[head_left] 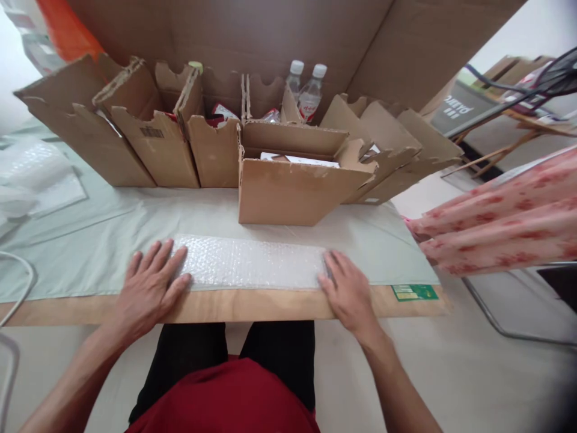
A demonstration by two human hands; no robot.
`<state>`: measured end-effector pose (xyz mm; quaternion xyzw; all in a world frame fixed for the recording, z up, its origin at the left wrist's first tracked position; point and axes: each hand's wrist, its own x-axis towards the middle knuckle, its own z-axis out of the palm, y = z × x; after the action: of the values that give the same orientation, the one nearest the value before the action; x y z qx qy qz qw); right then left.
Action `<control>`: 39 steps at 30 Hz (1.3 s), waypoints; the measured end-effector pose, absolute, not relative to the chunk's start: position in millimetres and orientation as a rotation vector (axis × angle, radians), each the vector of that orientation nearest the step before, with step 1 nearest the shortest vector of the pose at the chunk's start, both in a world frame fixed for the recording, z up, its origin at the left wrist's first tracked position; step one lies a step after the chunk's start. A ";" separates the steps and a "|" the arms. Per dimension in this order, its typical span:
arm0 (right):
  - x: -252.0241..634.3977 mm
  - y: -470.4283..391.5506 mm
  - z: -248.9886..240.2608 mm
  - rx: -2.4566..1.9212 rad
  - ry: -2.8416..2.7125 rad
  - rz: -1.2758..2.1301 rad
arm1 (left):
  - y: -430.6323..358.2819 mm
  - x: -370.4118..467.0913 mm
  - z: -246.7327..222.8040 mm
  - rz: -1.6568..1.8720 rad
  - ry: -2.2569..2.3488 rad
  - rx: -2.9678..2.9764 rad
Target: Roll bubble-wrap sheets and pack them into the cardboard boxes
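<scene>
A long strip of bubble wrap (252,263) lies flat on the pale green cloth near the table's front edge. My left hand (155,282) rests at its left end, fingers spread, with the thumb and fingertips touching the wrap's edge. At the opposite end, my right hand (346,285) lies with its fingertips against the wrap and the fingers slightly apart. Neither hand grasps anything. Just beyond the strip stands an open cardboard box (279,198) with a white flat item (300,160) inside.
More open cardboard boxes (216,153) line the back, one near two clear bottles (310,96). More bubble wrap (40,174) lies at the left beside a white cable (27,282). A green label (415,293) is on the wooden edge; patterned pink fabric (505,222) hangs at the right.
</scene>
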<state>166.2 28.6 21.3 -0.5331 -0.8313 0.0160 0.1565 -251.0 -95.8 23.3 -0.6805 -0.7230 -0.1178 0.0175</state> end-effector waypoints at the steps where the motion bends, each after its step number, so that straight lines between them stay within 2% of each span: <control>1: 181.6 28.2 23.7 -1.587 -2.297 -0.025 | -98.1 -253.3 28.3 -0.403 -2.261 -2.083; 4: 173.5 23.7 36.3 -1.560 -2.168 -0.114 | -88.1 -235.2 45.0 -0.606 -2.193 -2.088; 6: 132.6 19.6 43.3 -1.382 -2.248 -0.024 | -72.6 -211.6 49.9 -0.685 -2.075 -2.213; 9: 76.3 16.8 45.1 -1.054 -2.561 0.245 | -55.1 -187.8 42.4 -0.557 -1.955 -2.466; 11: 72.4 18.1 41.0 -0.962 -2.676 0.340 | -53.6 -190.6 34.3 -0.465 -1.932 -2.580; 18: 166.2 47.4 39.6 -1.323 -2.269 0.109 | -52.1 -249.1 40.8 -0.726 -2.041 -2.474; 23: 146.4 74.7 50.8 -1.420 -2.404 0.227 | -19.4 -258.3 42.9 -0.518 -2.156 -2.362; 27: 136.6 72.9 55.4 -1.439 -2.393 0.357 | -20.6 -254.9 45.7 -0.510 -2.172 -2.299; 34: 129.2 2.3 80.6 -1.398 -2.151 0.932 | -38.2 -273.5 88.8 -0.559 -2.385 -2.117; 39: 78.7 -45.7 69.5 -1.201 -2.104 1.297 | 9.9 -273.1 131.5 -0.587 -2.223 -1.995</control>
<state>78.7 -45.7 69.5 -0.4286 -0.7508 0.4629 0.1956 -273.1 9.9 131.5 -0.6546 -0.7295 -0.1926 0.0486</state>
